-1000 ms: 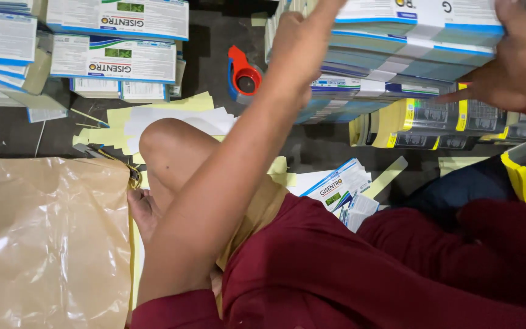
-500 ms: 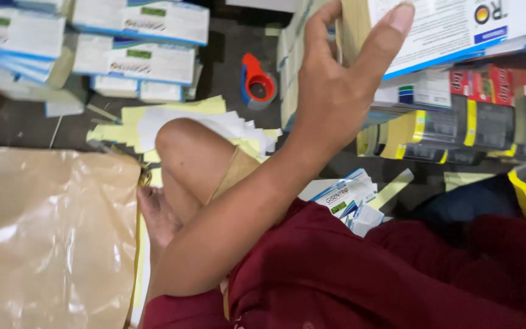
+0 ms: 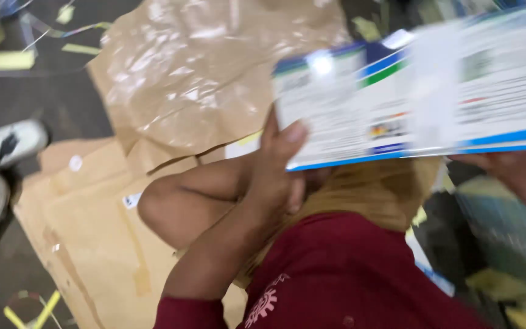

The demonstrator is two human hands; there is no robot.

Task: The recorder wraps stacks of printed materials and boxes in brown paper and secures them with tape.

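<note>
I hold a bundle of flat white cartons with blue and green stripes (image 3: pixel 421 91) up in front of me, between both hands. My left hand (image 3: pixel 278 161) grips its left end, thumb up against the near face. My right hand (image 3: pixel 522 176) supports the bundle from below at the right edge of the view, mostly hidden under it. The bundle is blurred by motion. Below it are my bent bare knee (image 3: pixel 178 204) and my dark red shirt (image 3: pixel 348 274).
Crumpled brown wrapping paper (image 3: pixel 214 67) and flattened brown cardboard (image 3: pixel 86 237) lie on the dark floor to my left. Yellow strapping scraps (image 3: pixel 7 60) are scattered about. A grey and white object (image 3: pixel 7 146) sits at the far left.
The view has swung left, away from the stacked cartons and the red tape dispenser. The bundle has come off the stack and now hangs over my lap, with both hands still on it.
</note>
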